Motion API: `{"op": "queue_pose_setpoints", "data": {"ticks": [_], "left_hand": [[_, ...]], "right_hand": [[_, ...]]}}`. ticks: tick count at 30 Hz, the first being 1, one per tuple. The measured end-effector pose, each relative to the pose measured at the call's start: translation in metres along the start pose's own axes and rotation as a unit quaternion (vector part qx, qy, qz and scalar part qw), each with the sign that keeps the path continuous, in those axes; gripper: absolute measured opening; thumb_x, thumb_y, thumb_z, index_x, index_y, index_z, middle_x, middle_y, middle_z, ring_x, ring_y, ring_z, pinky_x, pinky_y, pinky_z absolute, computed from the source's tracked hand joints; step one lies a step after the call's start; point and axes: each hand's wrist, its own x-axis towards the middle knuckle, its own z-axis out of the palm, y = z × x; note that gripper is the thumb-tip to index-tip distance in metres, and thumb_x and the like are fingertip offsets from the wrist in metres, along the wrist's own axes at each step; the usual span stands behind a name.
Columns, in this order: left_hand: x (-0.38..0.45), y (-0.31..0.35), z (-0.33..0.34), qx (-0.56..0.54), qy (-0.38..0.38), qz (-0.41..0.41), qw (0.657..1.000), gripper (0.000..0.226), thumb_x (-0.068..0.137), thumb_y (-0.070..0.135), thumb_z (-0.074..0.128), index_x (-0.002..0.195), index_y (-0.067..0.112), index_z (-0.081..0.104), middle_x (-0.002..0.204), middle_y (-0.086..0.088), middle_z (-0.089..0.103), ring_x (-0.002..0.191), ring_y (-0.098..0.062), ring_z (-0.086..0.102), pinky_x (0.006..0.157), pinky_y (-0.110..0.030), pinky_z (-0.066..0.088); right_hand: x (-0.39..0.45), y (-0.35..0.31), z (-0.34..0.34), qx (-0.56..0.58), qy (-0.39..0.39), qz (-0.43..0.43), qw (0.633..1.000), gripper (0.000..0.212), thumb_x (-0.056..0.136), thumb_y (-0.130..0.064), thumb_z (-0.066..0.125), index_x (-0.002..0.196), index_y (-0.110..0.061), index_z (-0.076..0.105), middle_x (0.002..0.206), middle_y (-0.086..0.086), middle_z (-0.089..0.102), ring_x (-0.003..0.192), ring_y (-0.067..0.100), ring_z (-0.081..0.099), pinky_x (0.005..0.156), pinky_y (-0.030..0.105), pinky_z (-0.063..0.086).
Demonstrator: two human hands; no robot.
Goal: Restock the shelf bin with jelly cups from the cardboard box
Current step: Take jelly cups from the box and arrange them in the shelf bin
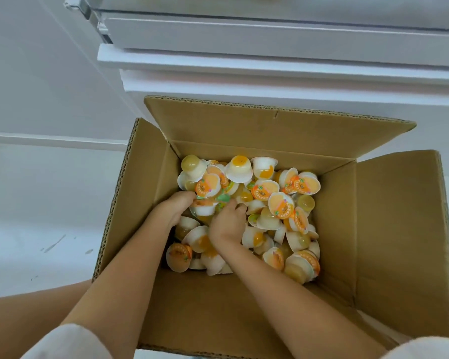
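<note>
Dozens of jelly cups (280, 203) lie heaped in the open cardboard box (389, 229), and the person is bent over it with both forearms reaching down inside. All four flaps of the box are folded outward. The cups are small, pale tubs with orange-printed foil lids. They are jumbled every way: some lid-up, some on their sides, some bottom-up with yellow jelly showing through. The heap covers the far and middle part of the box floor, and bare cardboard shows along the near wall.

The left hand (176, 207) is sunk into the left side of the heap, its fingers curled over and round cups. The right hand (226, 224) is just beside it, toward the middle of the box. Its knuckles are up and its fingers are hooked down into the pile. Both seem to be closing on the same cluster of cups between them; how many each has, I cannot tell.

So this looks like the gathering step, with a handful being collected and nothing lifted yet. The next move calls for a firm enough hold that the slippery tubs do not spill, then a lift clear of the box walls and up toward the shelving.

White shelving (270, 81) stands just beyond the far flap of the box. A clear plastic edge (81, 9) shows above that, but I cannot tell whether it is the bin or what it holds.
</note>
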Motion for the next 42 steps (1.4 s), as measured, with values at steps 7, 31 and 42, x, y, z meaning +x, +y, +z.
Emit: {"op": "queue_pose_setpoints", "data": {"ticks": [7,31,42], "left_hand": [[0.000,-0.010,-0.003,0.025,-0.014,0.053,0.998,0.043,0.078,0.033,0.063,0.114,0.009,0.062,0.108,-0.010,0.067,0.097,-0.025,0.062,0.081,-0.035,0.048],[-0.050,-0.013,-0.002,0.092,0.158,0.324,0.928,0.032,0.102,0.017,0.030,0.117,0.007,0.056,0.112,-0.005,0.057,0.103,-0.018,0.051,0.088,-0.027,0.039],[-0.116,0.030,-0.021,-0.314,-0.106,0.070,0.941,0.028,0.096,0.015,0.043,0.119,0.004,0.057,0.120,-0.014,0.060,0.111,-0.027,0.056,0.081,-0.040,0.051]], "right_hand": [[0.005,0.003,-0.005,0.218,0.046,0.120,0.967,0.068,0.079,-0.024,0.074,0.125,-0.003,0.029,0.124,0.017,0.050,0.106,0.033,0.055,0.072,0.036,0.046],[0.020,0.002,0.009,0.131,0.089,0.158,0.975,0.020,0.087,-0.027,0.062,0.104,-0.023,0.073,0.125,0.010,0.048,0.118,0.031,0.039,0.099,0.036,0.029],[-0.016,0.014,-0.086,0.280,0.110,-0.120,0.946,0.031,0.092,-0.007,0.055,0.068,-0.014,0.037,0.059,-0.002,0.041,0.055,0.015,0.041,0.057,0.034,0.040]]}}
